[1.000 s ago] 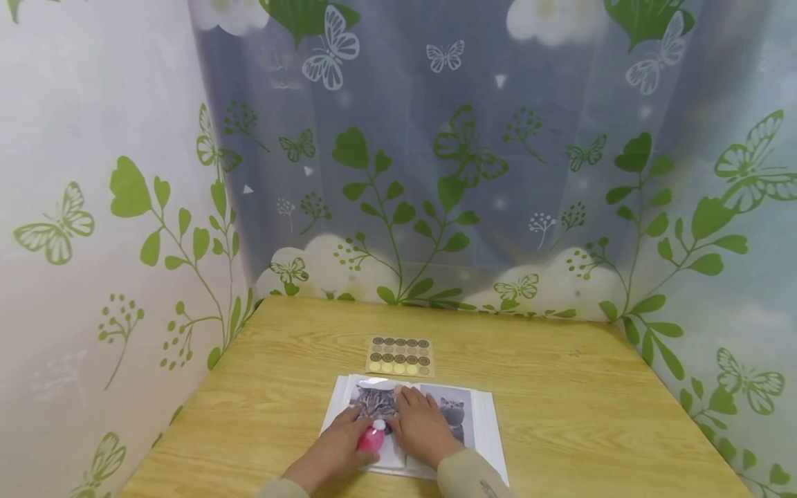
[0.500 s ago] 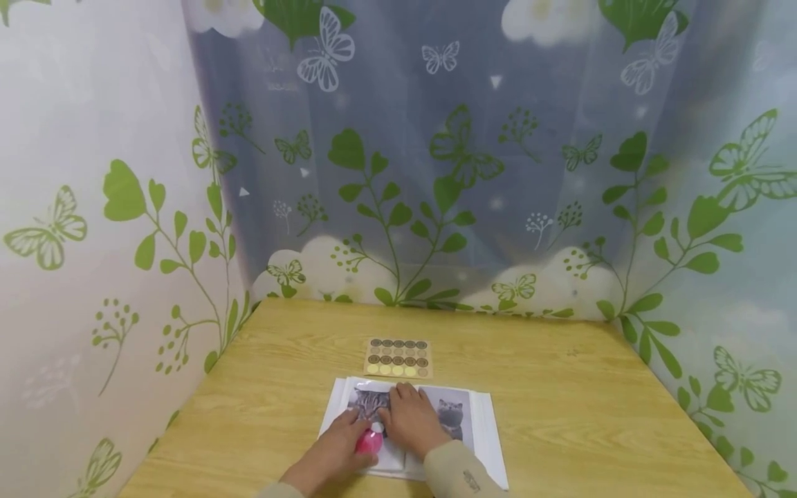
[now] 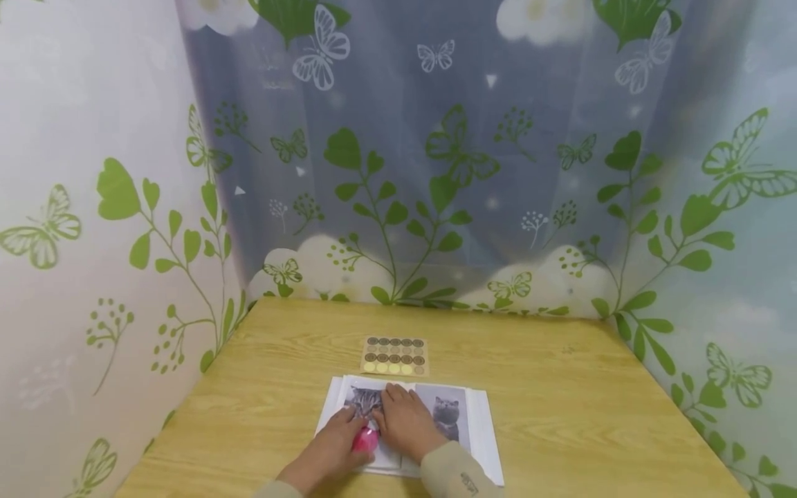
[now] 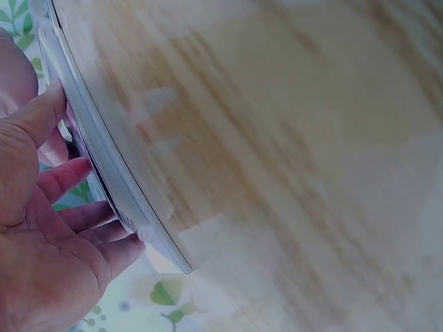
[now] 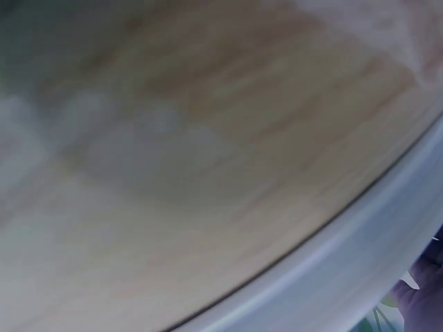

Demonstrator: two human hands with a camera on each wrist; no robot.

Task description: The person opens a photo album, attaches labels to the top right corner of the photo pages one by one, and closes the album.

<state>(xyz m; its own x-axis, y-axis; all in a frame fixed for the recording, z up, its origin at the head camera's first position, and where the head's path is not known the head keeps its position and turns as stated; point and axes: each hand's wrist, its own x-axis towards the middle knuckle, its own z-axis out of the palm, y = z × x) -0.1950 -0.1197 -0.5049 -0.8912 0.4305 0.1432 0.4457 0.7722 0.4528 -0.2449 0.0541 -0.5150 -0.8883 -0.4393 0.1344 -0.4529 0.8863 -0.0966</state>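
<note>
A photo album (image 3: pixel 488 432) lies spread out on the table, thick-paged in the left wrist view. Its left page shows a striped cat picture (image 3: pixel 364 397) and a bright pink round patch (image 3: pixel 365 440). My left hand (image 3: pixel 330 443) rests at that page's lower left, thumb and fingers on either side of the pink patch. In the left wrist view the fingertips of the left hand (image 4: pixel 52 249) touch the page, nothing gripped between them. My right hand (image 3: pixel 407 420) lies across the page's inner side, fingers pointing away, covering part of the cat. The facing page carries a grey cat picture (image 3: pixel 447 415).
Just beyond the album lies a sheet of round stickers (image 3: pixel 395 355) in dark, tan and yellow rows. The wood-grain table (image 3: pixel 573 401) is closed in at the back and both sides by a leaf-and-butterfly curtain (image 3: pixel 398 207).
My right hand has slid a little left over the striped cat picture, uncovering more of the grey cat. The left hand keeps its place on the page. The head view has shifted slightly.
</note>
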